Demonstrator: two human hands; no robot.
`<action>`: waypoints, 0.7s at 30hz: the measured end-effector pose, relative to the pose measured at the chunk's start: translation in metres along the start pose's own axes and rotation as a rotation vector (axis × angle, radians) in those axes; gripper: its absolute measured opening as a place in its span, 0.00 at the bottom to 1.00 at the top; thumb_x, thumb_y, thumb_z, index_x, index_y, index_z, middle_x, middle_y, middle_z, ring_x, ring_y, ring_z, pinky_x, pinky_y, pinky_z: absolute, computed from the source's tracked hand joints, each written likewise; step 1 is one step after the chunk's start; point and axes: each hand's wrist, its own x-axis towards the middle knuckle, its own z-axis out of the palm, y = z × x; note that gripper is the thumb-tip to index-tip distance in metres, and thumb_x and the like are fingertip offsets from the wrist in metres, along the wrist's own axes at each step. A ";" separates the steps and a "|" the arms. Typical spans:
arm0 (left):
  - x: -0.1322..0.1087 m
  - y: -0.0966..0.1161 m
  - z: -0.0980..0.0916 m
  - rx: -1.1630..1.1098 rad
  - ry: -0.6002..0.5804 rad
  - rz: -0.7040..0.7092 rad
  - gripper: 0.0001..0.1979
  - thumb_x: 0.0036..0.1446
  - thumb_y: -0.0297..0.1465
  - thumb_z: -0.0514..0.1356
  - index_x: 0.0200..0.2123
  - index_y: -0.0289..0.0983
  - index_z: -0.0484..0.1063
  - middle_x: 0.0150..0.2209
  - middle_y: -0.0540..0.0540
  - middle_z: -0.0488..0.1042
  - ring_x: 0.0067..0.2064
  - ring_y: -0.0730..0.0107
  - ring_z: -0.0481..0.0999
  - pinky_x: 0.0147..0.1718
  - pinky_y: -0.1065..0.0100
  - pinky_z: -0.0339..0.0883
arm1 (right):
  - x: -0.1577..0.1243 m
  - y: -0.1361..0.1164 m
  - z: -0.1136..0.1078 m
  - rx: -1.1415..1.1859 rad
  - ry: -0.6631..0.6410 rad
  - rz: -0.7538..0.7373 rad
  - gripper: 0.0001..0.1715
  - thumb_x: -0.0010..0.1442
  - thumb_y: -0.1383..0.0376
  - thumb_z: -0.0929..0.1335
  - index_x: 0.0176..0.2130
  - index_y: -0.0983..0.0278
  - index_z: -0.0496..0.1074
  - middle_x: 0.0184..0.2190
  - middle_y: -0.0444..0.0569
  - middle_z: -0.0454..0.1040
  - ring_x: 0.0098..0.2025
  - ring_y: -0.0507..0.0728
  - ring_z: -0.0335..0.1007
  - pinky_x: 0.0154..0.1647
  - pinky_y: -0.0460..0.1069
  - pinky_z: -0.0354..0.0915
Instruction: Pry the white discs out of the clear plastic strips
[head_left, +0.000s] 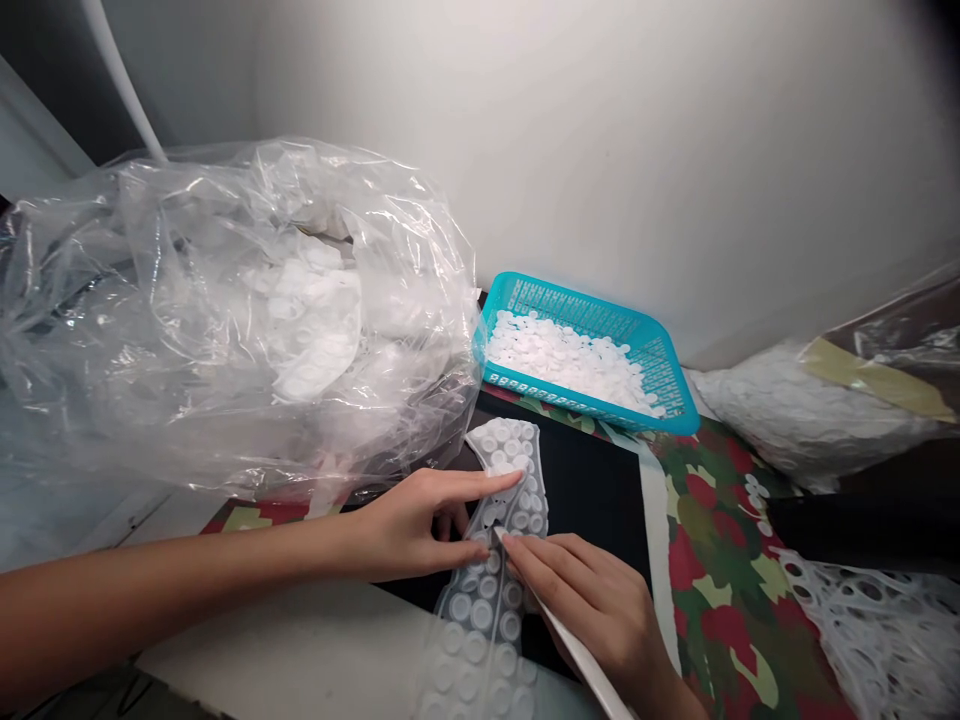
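Note:
A translucent white rubber strip studded with round discs lies on the dark table surface in front of me. My left hand rests on it, forefinger stretched out and pressing the strip, thumb against it lower down. My right hand is closed around a thin white stick-like tool, whose tip touches the strip between my hands. A turquoise plastic basket behind the strip holds a heap of loose white discs.
A big clear plastic bag of white sheets fills the left. Another bag of discs lies at the right. A punched-out white mesh sits at the lower right on a camouflage cloth. A white wall stands behind.

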 end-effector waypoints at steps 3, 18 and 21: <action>-0.001 0.000 0.000 -0.023 0.003 0.003 0.34 0.54 0.26 0.61 0.63 0.43 0.55 0.42 0.48 0.74 0.24 0.82 0.61 0.23 0.79 0.65 | -0.001 0.000 0.000 -0.007 -0.007 0.019 0.19 0.61 0.74 0.66 0.52 0.69 0.70 0.40 0.54 0.78 0.37 0.56 0.73 0.36 0.49 0.70; 0.000 0.013 0.001 -0.011 0.103 -0.060 0.17 0.57 0.30 0.60 0.51 0.40 0.72 0.41 0.46 0.75 0.35 0.74 0.71 0.36 0.73 0.67 | 0.000 -0.001 -0.003 -0.016 0.213 0.078 0.21 0.56 0.77 0.69 0.49 0.68 0.73 0.36 0.52 0.78 0.34 0.55 0.75 0.33 0.47 0.70; -0.003 0.016 0.003 -0.021 0.125 -0.112 0.16 0.57 0.31 0.61 0.50 0.41 0.73 0.40 0.47 0.77 0.37 0.72 0.72 0.39 0.71 0.67 | 0.001 -0.001 -0.002 -0.003 0.227 0.082 0.20 0.56 0.77 0.69 0.49 0.68 0.73 0.35 0.52 0.78 0.34 0.54 0.74 0.33 0.47 0.70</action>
